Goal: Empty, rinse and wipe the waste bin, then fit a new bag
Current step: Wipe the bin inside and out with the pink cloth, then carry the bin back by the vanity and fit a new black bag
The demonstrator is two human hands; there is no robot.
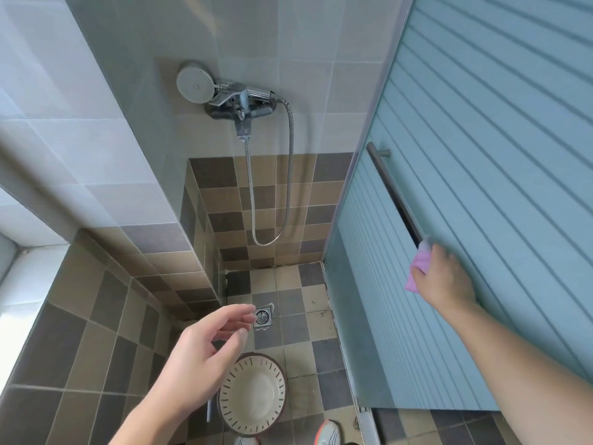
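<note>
The waste bin (pixel 252 393) stands upright on the tiled floor (pixel 296 297) at lower centre of the frame, mouth open to the camera, with no bag visible inside. Its long axis runs straight down, away from the viewer.

The left hand (pixel 205 358) hovers just above and left of the bin's rim, fingers loosely curled and apart, holding nothing. It is plainly the nearer hand; the bin lies directly below and slightly right of it.

The right hand (pixel 444 277) is at middle right, well apart from the bin, fingers gripping a pink cloth (pixel 417 268) at the lower end of the door handle (pixel 393 191) on the blue sliding door (pixel 497 155).

Judgement: wiping is the likely step in hand. The cloth must travel down and left to reach the bin.
</note>
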